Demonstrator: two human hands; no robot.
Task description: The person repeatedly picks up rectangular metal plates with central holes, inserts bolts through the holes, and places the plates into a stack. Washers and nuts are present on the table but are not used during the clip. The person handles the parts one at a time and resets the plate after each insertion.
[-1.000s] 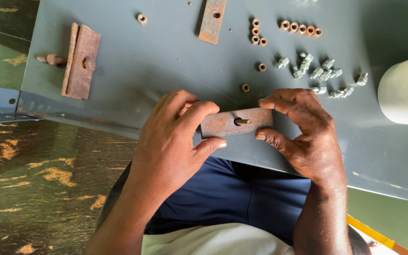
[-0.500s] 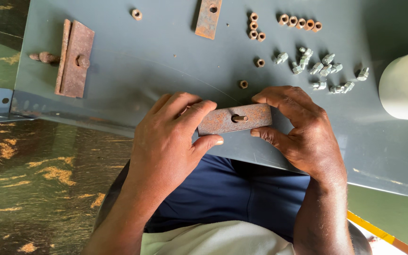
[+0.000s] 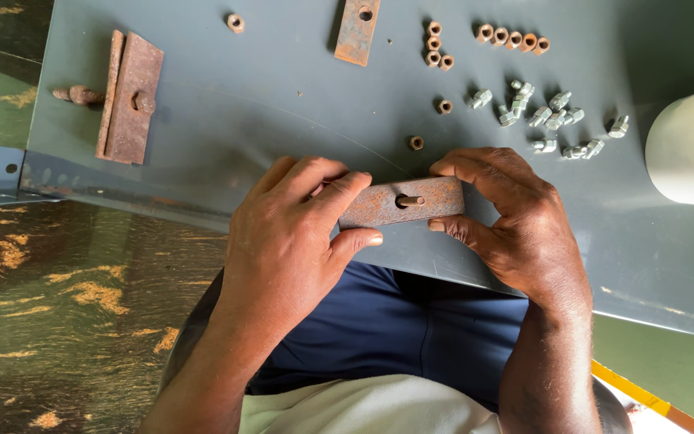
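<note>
At centre frame, the left hand [image 3: 287, 241] and right hand [image 3: 516, 221] pinch a rusty, rough rectangular plate [image 3: 402, 202], fingers clamped on its ends; a bolt [image 3: 410, 201] pokes through.

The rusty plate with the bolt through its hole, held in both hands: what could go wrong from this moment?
1. The rusty plate is pinched only at its ends by the left hand and right hand, above the grey sheet's edge; a slip might drop it onto the lap.
2. The bolt shows no nut on its end, so it may slide out.
3. The loose nut nearby could be knocked away.
</note>
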